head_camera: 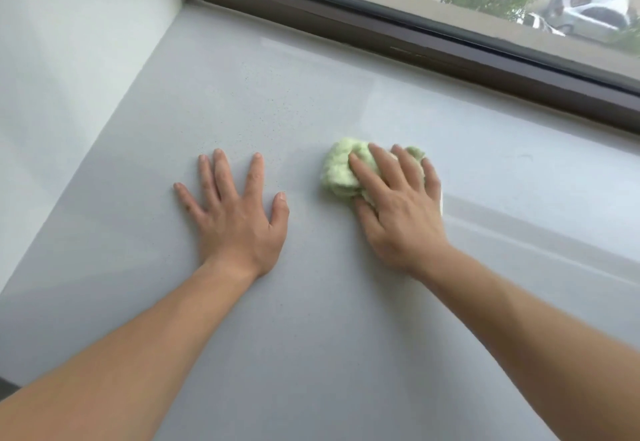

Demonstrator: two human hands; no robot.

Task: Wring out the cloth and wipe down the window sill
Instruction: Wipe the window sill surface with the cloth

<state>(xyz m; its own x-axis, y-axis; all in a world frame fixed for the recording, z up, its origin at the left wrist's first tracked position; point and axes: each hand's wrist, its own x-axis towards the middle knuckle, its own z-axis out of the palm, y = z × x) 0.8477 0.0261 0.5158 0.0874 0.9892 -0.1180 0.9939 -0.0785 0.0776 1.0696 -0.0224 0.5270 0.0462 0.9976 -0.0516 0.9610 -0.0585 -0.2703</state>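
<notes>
A bunched pale green cloth (341, 170) lies on the wide grey window sill (263, 94). My right hand (398, 205) presses flat on top of the cloth with straight fingers, covering its right half. My left hand (235, 212) rests flat on the bare sill to the left of the cloth, fingers spread, holding nothing. A wet streak runs across the sill to the right of the cloth.
A dark brown window frame (433, 42) borders the far edge of the sill, with glass above it showing parked cars and a tree outside. A pale wall (69, 59) closes off the sill on the left.
</notes>
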